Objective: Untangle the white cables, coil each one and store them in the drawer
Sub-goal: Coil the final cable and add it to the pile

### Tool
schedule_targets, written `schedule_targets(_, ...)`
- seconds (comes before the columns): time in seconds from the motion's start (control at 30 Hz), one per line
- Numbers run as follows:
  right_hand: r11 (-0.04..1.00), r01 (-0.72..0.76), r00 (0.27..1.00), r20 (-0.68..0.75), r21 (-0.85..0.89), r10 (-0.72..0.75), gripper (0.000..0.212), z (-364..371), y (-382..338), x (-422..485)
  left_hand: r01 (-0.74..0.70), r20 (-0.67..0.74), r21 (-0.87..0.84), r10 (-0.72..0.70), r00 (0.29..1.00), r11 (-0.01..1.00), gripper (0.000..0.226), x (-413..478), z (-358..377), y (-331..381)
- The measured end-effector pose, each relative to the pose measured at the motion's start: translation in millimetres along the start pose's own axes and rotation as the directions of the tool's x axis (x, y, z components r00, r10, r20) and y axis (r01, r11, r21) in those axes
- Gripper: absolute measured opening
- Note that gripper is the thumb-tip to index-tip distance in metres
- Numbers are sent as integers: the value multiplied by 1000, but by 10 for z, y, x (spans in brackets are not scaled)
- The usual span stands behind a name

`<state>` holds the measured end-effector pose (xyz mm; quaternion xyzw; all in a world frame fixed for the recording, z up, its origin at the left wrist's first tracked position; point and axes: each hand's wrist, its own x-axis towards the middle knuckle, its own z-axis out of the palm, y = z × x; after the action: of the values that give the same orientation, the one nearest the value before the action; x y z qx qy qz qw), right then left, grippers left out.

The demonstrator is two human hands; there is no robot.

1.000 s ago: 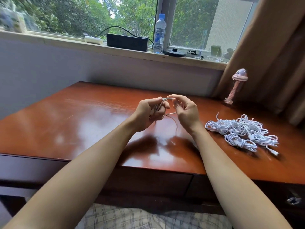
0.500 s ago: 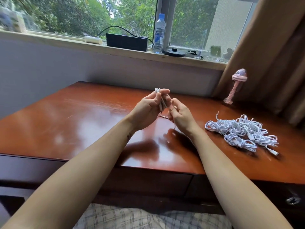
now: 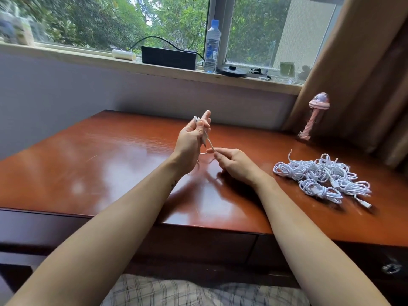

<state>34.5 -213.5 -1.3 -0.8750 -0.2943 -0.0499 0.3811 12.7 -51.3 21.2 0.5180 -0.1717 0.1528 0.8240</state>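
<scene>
Under the near edge of the desk (image 3: pixel 110 173), what I take to be the drawer (image 3: pixel 331 257) is sitting closed, so storing is waiting until this cable is bundled. Beyond that edge, above the middle of the desk, my right hand (image 3: pixel 234 162) is pinching the loose tail of the white cable (image 3: pixel 209 142) between thumb and forefinger, a narrow grip on the cord itself. A little farther on, my left hand (image 3: pixel 192 140) is holding the small bundle of loops, its grip curled round them with the forefinger standing straight up. I am judging this to be the binding wrap, so I am aiming to hold the tail lightly taut and lead it round the waist of the loops in close turns. The left grip needs to be firm enough that no loop is slipping free, and a hard tug would be kinking the cord. Towards the right edge the pile of white cables (image 3: pixel 320 177) is lying, partly looped and partly tangled together. At the far right corner a pink object (image 3: pixel 313 118) is standing well apart from my hands.
</scene>
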Motion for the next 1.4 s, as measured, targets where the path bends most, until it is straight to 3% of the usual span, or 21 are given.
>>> schedule_targets(0.1,1000,22,1000,12,-7,-21,29,0,-61,-21,-78,5,263,80,997,962,31,9,-43,-58)
schedule_targets(0.27,998,38,995,-93,42,-34,14,1,-84,-26,-160,110,625,117,987,764,21,28,-120,-220)
schedule_targets(0.47,998,28,977,-212,52,-17,14,-35,-65,7,-239,193,790,140,971,564,31,30,-184,-252)
schedule_targets(0.6,976,80,968,-250,204,-27,21,-80,-103,-4,-257,224,846,127,966,467,32,16,-224,-240)
schedule_targets(0.77,988,118,944,-320,97,-82,25,-91,-92,-7,-289,250,873,148,957,393,24,-9,-210,-225)
schedule_targets(0.83,988,136,925,-366,79,-99,26,-92,-86,1,-283,245,860,143,959,424,26,-5,-199,-226)
schedule_targets(1.07,985,174,833,-533,1,-147,8,-164,-30,9,-149,194,712,11,981,686,39,-42,-159,-198)
schedule_targets(1.4,976,213,831,-531,33,-164,6,-125,46,94,119,219,383,-215,952,916,41,-134,-5,-41)
